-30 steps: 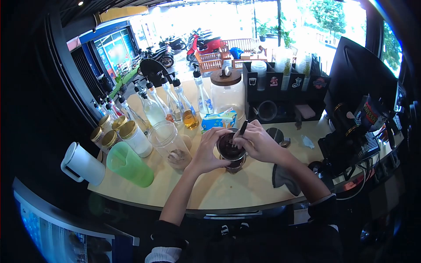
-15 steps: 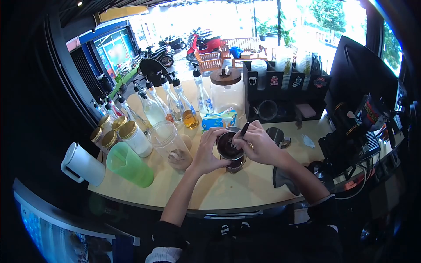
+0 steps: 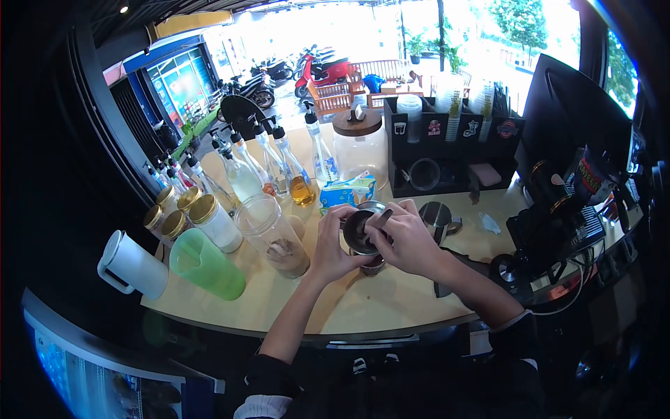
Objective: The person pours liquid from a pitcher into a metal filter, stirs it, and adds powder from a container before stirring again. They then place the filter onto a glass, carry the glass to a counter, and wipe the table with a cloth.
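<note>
The dark utensil (image 3: 384, 218) had been shifted lower since the earlier frame, pinched by the right hand (image 3: 408, 237) at the metal cup (image 3: 357, 233), which was gripped by the curled left hand (image 3: 331, 246) above a glass (image 3: 373, 267) on the pale counter (image 3: 349, 311), motorbikes (image 3: 259, 91) parked outside.

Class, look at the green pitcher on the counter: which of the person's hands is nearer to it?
Left. The left hand is to the right of the green pitcher, past the clear container; the right hand is farther right.
</note>
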`<state>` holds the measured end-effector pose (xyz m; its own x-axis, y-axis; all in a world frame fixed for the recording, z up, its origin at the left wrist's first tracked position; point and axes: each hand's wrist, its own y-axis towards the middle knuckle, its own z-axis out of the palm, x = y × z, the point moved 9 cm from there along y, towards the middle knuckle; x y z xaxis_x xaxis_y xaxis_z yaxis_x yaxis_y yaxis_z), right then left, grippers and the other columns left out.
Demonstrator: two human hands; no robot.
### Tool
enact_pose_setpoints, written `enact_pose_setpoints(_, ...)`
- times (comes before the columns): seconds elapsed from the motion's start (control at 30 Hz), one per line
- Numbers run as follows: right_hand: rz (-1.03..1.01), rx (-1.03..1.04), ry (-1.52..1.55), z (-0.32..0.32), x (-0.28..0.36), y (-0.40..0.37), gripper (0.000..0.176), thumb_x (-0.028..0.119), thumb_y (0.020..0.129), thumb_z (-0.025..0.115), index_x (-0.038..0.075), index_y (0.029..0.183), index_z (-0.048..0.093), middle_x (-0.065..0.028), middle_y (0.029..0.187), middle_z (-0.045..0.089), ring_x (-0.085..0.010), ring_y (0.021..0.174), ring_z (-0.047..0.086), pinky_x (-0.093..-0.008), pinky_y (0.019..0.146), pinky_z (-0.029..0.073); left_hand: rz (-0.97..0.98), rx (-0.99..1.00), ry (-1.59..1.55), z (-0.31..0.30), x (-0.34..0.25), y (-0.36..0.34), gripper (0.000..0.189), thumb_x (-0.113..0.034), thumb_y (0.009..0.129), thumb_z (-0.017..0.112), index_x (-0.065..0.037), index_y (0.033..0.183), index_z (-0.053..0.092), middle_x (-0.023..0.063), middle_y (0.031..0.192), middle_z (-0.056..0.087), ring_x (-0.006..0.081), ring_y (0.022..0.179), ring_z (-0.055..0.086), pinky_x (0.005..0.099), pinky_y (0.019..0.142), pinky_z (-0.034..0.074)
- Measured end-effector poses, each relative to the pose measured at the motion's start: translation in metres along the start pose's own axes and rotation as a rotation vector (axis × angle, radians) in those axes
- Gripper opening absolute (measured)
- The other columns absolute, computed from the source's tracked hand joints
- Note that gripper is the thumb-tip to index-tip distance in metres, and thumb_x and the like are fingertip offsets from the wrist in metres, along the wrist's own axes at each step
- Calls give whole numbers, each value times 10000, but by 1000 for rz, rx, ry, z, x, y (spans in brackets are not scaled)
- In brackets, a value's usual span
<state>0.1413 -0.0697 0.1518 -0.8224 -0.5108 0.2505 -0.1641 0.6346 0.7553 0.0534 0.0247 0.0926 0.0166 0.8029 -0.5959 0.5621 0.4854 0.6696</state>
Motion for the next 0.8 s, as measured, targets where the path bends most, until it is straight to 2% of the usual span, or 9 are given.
enact_pose_setpoints(0.1, 84, -19, -41, -10, -9, 3, 53, 82, 842, 623, 45, 857, 658, -60, 781, 652, -233, 751, 556, -368, 793, 366, 11, 4, 25, 2, 2, -2, 806, -234, 522, 895, -98, 1188, 463, 87, 1149, 524, 280, 1128, 507, 408, 1002, 358)
enact_pose_setpoints(0.2, 14, 27, -9, -2, -6, 1, 57, 79, 840, 621, 39, 850, 661, -55, 787, 654, -234, 764, 557, -366, 803, 360, 10, 20, 32, 3, 0, -2, 804, -227, 522, 892, -99, 1189, 463, 83, 1147, 529, 278, 1131, 507, 408, 1003, 354)
enact_pose_setpoints(0.3, 43, 100, -37, -1, -7, 2, 93, 124, 845, 614, 35, 839, 641, -75, 801, 631, -228, 814, 577, -379, 786, 360, 30, 16, 60, 0, -7, 0, 799, -232, 515, 889, -102, 1185, 473, 80, 1149, 534, 274, 1130, 507, 412, 1005, 349)
enact_pose_setpoints(0.4, 69, 51, 28, -3, -17, 2, 94, 132, 843, 622, 43, 833, 651, -78, 794, 618, -229, 813, 577, -374, 781, 356, 50, 29, 93, -1, -7, 0, 801, -245, 504, 882, -103, 1184, 483, 78, 1149, 536, 279, 1123, 507, 420, 1008, 344)
enact_pose_setpoints(0.53, 36, 100, 35, -1, -19, -3, 94, 137, 845, 627, 52, 822, 662, -83, 820, 620, -229, 818, 578, -366, 777, 352, 91, 60, 186, -6, -14, 2, 805, -246, 497, 868, -109, 1194, 490, 77, 1162, 531, 285, 1128, 499, 427, 1014, 338)
enact_pose_setpoints(0.6, 190, 155, 44, -4, -35, -2, 101, 119, 872, 613, 49, 857, 685, -57, 871, 684, -212, 858, 580, -354, 849, 352, 90, 85, 188, -6, -15, 2, 802, -235, 505, 848, -120, 1212, 487, 82, 1172, 524, 297, 1148, 486, 435, 1032, 322)
enact_pose_setpoints(0.77, 149, 215, 92, 3, -25, 0, 129, 142, 889, 614, 45, 842, 686, -52, 893, 687, -205, 894, 584, -350, 869, 347, 101, 134, 231, -5, -21, 6, 790, -234, 527, 832, -134, 1230, 485, 83, 1190, 516, 295, 1171, 474, 448, 1064, 293)
enact_pose_setpoints(0.8, 153, 194, 120, -1, -30, 2, 116, 148, 878, 618, 56, 850, 683, -59, 876, 667, -208, 902, 583, -355, 836, 346, 113, 143, 235, -5, -23, 6, 786, -236, 534, 830, -137, 1233, 485, 82, 1193, 516, 292, 1178, 473, 451, 1074, 284)
